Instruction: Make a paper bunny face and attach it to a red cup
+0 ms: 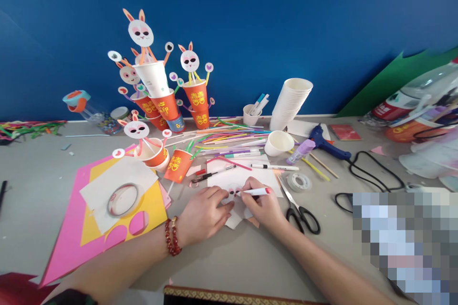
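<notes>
My right hand [264, 204] is closed around a white marker [258, 191] with a red end, its tip at a small white paper face [234, 191] with dark eyes. My left hand [204, 215], a red bead bracelet at its wrist, lies beside the face with its fingers spread, their tips at the paper's left edge. Under the face is a white paper sheet [218, 178]. Black-handled scissors [299, 209] lie just right of my right hand. A capped black-and-white marker [275, 167] rests across the sheet above it.
Rabbit figures on red cups [197, 97] stand at the back left. Tape [123, 199] lies on pink and yellow paper [89, 228]. Pipe cleaners, stacked white cups [290, 102], a purple glue stick [301, 151], clear tape [299, 181], and a blue glue gun [327, 145] with cable are behind and right.
</notes>
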Tool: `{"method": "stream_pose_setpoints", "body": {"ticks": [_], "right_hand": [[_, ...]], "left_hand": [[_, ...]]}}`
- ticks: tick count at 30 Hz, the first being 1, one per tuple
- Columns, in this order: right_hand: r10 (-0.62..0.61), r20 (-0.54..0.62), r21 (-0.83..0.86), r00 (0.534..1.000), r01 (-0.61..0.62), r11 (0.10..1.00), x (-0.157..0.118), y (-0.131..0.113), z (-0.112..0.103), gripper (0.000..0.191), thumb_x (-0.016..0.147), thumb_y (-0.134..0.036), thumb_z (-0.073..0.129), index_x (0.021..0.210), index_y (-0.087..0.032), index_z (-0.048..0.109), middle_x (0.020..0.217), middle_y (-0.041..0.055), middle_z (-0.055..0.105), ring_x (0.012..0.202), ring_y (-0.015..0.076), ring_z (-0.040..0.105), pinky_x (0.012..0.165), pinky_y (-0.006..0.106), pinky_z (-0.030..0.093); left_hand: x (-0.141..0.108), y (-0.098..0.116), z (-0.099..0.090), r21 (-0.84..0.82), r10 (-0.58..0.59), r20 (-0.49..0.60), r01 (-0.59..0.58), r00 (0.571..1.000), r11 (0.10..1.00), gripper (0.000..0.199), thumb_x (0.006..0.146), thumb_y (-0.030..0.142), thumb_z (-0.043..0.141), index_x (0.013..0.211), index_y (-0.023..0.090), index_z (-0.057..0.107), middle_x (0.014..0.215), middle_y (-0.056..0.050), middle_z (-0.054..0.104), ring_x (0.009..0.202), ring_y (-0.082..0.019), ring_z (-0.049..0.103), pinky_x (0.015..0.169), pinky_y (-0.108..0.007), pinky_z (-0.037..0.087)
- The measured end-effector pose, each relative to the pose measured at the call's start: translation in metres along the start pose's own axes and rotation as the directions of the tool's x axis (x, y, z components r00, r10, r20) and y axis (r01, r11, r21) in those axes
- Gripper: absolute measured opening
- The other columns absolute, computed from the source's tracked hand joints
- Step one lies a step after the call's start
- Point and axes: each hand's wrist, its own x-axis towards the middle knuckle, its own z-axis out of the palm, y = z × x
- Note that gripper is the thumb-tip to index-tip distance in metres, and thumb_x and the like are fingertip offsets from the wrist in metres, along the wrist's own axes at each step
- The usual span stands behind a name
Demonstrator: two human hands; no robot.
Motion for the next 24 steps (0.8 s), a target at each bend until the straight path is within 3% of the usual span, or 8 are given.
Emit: {"method": "stream_pose_setpoints", "body": {"ticks": [24], "right_hand": [[0.022, 0.003, -0.029, 1.0, -0.022, 0.999, 0.0007, -0.0009, 0.0003, 0.013, 0.082, -0.022, 0.049, 0.07, -0.022, 0.047, 0.057, -0.0058, 0.047, 0.05, 0.0116, 0.041, 0.048, 0.022, 0.029]], "left_hand": [[-0.0002, -0.0003, -0.0001, 0.001, -0.004, 0.009, 0.003, 1.0, 1.0, 0.024, 0.093, 0.026, 0.051, 0.111, 0.019, 0.065, 0.11, -0.011, 0.06, 0.097, -0.025, 0.057, 0.081, -0.04, 0.052]]}}
